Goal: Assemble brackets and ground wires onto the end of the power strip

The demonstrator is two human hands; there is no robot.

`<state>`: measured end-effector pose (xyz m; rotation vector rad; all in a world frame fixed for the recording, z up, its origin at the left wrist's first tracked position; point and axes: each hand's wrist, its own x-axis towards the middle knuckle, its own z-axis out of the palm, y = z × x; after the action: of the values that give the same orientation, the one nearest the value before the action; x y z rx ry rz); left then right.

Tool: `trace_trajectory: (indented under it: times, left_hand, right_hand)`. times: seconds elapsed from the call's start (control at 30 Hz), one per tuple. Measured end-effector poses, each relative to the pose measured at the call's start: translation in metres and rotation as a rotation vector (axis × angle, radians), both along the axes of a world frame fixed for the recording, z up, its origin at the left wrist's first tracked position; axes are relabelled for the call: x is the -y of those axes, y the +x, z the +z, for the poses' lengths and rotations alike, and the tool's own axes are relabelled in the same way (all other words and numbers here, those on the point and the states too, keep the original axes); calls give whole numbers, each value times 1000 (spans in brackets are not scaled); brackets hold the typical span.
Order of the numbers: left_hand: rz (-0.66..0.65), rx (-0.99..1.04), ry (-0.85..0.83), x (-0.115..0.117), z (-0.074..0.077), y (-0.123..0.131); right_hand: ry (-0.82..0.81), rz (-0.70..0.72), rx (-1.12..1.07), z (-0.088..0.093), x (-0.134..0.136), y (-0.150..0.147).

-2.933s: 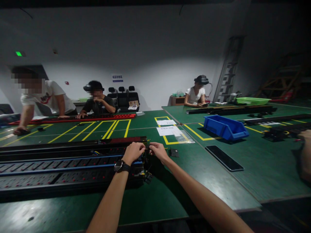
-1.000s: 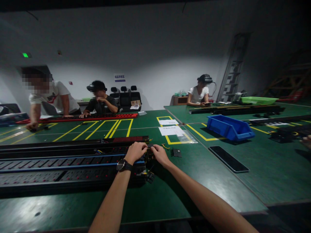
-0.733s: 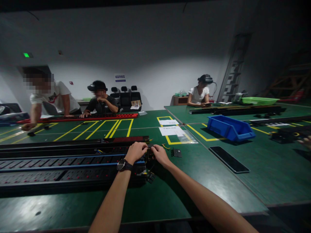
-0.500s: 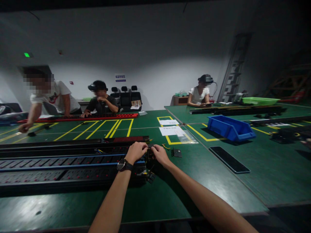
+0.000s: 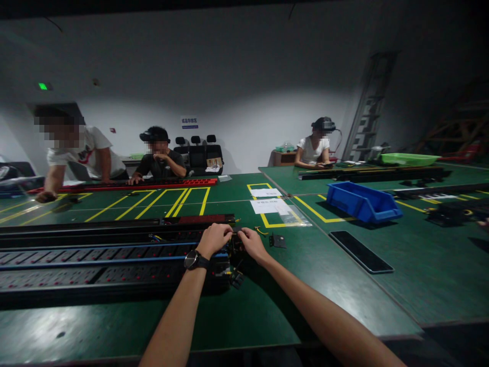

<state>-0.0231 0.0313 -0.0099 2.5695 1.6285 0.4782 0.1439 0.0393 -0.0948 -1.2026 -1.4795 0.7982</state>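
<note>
My left hand [image 5: 216, 239], with a black watch on its wrist, is closed at the right end of a long black power strip [image 5: 168, 251] with blue edges. Facing it, my right hand [image 5: 251, 243] is closed too, thumb and finger pressed together just off that end. Whatever the fingertips pinch is too small and dark to name. Below the hands, a small black end piece [image 5: 237, 279] sits by the end of a nearer power strip [image 5: 126, 275]. A black bracket-like plate [image 5: 277, 240] and a short yellow wire [image 5: 261, 231] lie to the right.
A dark phone [image 5: 361, 251], a blue bin [image 5: 362, 202] and paper sheets [image 5: 267, 206] lie on the green table [image 5: 305, 290]. Across it, one person [image 5: 95, 153] leans over a red strip [image 5: 191, 182] beside a seated person [image 5: 164, 165]. Another person [image 5: 314, 150] sits further right.
My two hands keep the same place and grip. Across the table at the left, the leaning person's hand has shifted slightly to the right and up.
</note>
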Motion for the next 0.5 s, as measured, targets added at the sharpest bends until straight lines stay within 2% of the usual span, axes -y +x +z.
trace_trajectory:
  times: [0.5]
  left_hand:
    - [11, -7, -11, 2, 2, 1]
  right_hand:
    - [-7, 28, -15, -2, -1, 0]
